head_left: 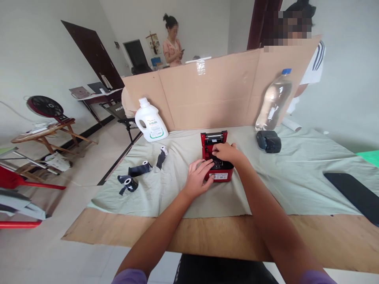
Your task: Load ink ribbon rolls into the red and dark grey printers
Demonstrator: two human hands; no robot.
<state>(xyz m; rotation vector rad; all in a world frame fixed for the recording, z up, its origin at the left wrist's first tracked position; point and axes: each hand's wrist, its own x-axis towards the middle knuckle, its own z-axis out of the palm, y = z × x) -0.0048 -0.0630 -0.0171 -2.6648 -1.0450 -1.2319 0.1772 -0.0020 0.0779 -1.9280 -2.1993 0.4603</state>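
A small red-and-black machine (228,172), which looks like a label printer, sits on the cloth with its lid raised at the back. A metal rod and a dark roller show in the lid, and a white label is stuck on the front. My left hand (197,178) lies over the machine's left front edge, fingers spread and stretched out. My right hand (227,153) reaches in from the right, its fingers curled together over the open inside. Whatever those fingertips hold, if anything, is hidden.
Left on the cloth (174,197) lie partly unwound black rolls (139,169) and a white jug (152,124). A cardboard screen (207,98) stands behind. At right are a clear bottle (274,102), a black device (269,142) and a phone (352,193). People are beyond the cardboard.
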